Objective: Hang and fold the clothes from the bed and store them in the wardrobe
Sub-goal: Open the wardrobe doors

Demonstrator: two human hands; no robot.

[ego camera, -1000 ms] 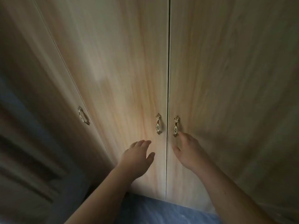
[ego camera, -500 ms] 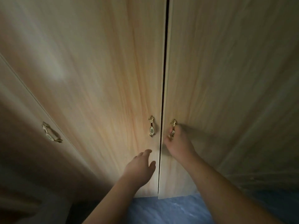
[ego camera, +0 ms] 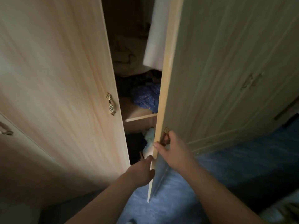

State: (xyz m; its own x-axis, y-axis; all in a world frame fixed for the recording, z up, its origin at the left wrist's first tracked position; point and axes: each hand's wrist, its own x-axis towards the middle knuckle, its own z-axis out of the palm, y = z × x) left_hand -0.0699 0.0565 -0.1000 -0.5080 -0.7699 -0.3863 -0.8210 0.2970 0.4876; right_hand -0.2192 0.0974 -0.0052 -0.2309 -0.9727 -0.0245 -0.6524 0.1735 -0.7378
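Observation:
The right wardrobe door (ego camera: pixel 210 78) stands swung out towards me. My right hand (ego camera: pixel 172 149) grips its gold handle (ego camera: pixel 165 135). My left hand (ego camera: pixel 141 170) grips the same door's free edge lower down, fingers curled round it. The left wardrobe door (ego camera: pixel 64 78) stays shut, with its gold handle (ego camera: pixel 110 104) untouched. Through the gap I see a white hanging garment (ego camera: pixel 155 38), a blue patterned cloth (ego camera: pixel 146 97) on a shelf (ego camera: pixel 139 118), and pale clothes (ego camera: pixel 149 139) below it.
A third door with a handle (ego camera: pixel 5 130) lies at the far left. Blue carpet (ego camera: pixel 178 199) covers the floor under my arms. Dark furniture fills the lower right corner.
The right door has swung open from a narrow crack. My left hand rose from the left door's face to the right door's edge. The wardrobe's inside has come into view.

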